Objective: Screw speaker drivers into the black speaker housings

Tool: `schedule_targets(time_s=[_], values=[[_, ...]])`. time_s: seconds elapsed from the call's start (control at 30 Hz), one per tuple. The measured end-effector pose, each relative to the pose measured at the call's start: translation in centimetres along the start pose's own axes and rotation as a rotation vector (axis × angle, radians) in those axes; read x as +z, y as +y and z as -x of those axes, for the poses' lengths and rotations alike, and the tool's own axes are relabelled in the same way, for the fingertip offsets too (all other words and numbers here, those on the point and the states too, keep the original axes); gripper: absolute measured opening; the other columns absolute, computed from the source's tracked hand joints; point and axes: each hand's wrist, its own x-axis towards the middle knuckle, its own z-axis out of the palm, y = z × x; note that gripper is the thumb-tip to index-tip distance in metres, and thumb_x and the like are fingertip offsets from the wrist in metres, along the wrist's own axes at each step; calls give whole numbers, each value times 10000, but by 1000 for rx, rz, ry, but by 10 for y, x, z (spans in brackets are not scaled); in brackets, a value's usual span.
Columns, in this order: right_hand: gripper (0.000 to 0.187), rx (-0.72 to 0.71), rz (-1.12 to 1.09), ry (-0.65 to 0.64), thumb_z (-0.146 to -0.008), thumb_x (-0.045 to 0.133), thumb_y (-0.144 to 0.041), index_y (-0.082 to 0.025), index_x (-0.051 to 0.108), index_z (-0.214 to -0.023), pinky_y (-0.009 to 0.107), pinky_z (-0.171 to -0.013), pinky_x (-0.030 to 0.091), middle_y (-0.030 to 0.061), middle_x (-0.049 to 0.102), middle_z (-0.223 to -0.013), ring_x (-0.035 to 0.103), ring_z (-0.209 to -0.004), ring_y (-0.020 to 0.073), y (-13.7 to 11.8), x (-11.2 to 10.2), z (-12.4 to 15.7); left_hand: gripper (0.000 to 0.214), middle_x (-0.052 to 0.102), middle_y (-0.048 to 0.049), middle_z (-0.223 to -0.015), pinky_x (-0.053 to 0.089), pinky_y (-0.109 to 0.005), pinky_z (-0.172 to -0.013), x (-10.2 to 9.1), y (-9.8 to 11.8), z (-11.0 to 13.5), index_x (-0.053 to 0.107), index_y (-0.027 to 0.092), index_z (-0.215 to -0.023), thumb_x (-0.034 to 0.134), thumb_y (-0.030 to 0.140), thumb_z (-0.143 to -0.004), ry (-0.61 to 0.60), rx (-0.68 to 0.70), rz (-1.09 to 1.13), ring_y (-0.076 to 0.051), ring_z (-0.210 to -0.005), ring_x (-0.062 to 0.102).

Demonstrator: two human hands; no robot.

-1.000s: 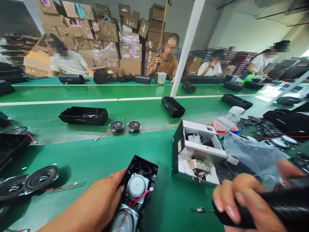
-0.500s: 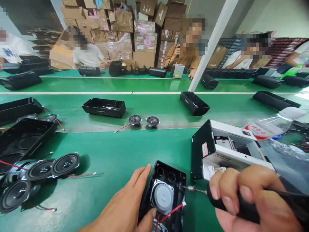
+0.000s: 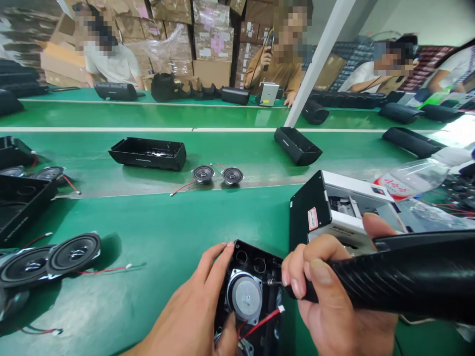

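Note:
My left hand (image 3: 189,306) grips a black speaker housing (image 3: 251,253) along its left side, with the thumb reaching over inside. Set in the housing is a round speaker driver (image 3: 246,297) with its silver back facing up. Below it, a second driver is partly hidden by my thumb. A red wire (image 3: 261,324) with a white plug lies across the housing. My right hand (image 3: 334,296) is closed around a black electric screwdriver (image 3: 411,277), held nearly level. Its bit points left and meets the right edge of the upper driver's frame; whether it sits on a screw I cannot tell.
A black and white machine (image 3: 309,210) stands just beyond my right hand, beside a plastic bottle (image 3: 415,173). Loose speaker drivers (image 3: 74,253) lie at left. Further back are an open housing (image 3: 148,154), another housing (image 3: 298,146) and two drivers (image 3: 232,175). Co-workers sit across the bench.
My right hand has brought the screwdriver left, from beside the housing to the driver's edge. My left hand keeps its hold on the housing. The whole view has shifted slightly.

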Motion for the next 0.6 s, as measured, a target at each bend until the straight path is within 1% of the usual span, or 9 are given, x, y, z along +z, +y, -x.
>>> schedule_targets(time_s=[0.1, 0.23, 0.33, 0.47, 0.53, 0.6], values=[[588, 7, 11, -28, -1074, 714, -181, -427, 503, -1565, 304, -530, 563, -103, 628, -738, 582, -524, 139, 3, 0, 1, 1168, 276, -169, -1827, 672, -606, -1129, -2, 2, 0, -54, 466, -1768, 628, 171, -867, 9, 19, -13, -401, -1442, 699], [604, -8, 40, -79, -1103, 676, -178, -433, 467, -1609, 302, -531, 545, -91, 615, -779, 585, -555, 136, 9, -1, 2, 1157, 311, -163, -1813, 704, -583, -1081, -3, 3, 0, -48, 469, -1773, 614, 172, -871, 17, 31, -20, -390, -1398, 732], [586, -7, 54, -103, -1111, 668, -178, -432, 464, -1598, 313, -543, 544, -83, 626, -807, 593, -571, 139, 14, -2, 4, 1149, 328, -167, -1805, 720, -556, -1055, -3, 3, 0, -34, 461, -1776, 611, 167, -872, 14, 30, -22, -381, -1386, 740], [582, -27, 61, -122, -1085, 683, -150, -396, 466, -1567, 316, -560, 527, -64, 625, -843, 590, -614, 146, 20, -8, 8, 1091, 340, -152, -1809, 689, -527, -1123, -6, 5, -1, 8, 451, -1781, 567, 139, -898, 7, 50, 1, -350, -1450, 703], [569, -3, 59, -135, -1073, 699, -145, -382, 477, -1540, 311, -561, 520, -45, 633, -892, 590, -634, 147, 23, -12, 10, 1041, 349, -137, -1813, 673, -512, -1150, -8, 6, -2, 10, 452, -1784, 525, 135, -936, 7, 58, 4, -332, -1490, 675], [515, 31, 52, -156, -1062, 719, -157, -373, 526, -1487, 316, -556, 523, -30, 643, -920, 589, -641, 151, 25, -15, 11, 1011, 374, -122, -1809, 665, -504, -1163, -10, 7, -2, 0, 456, -1787, 484, 127, -962, 3, 60, -6, -317, -1513, 658]])
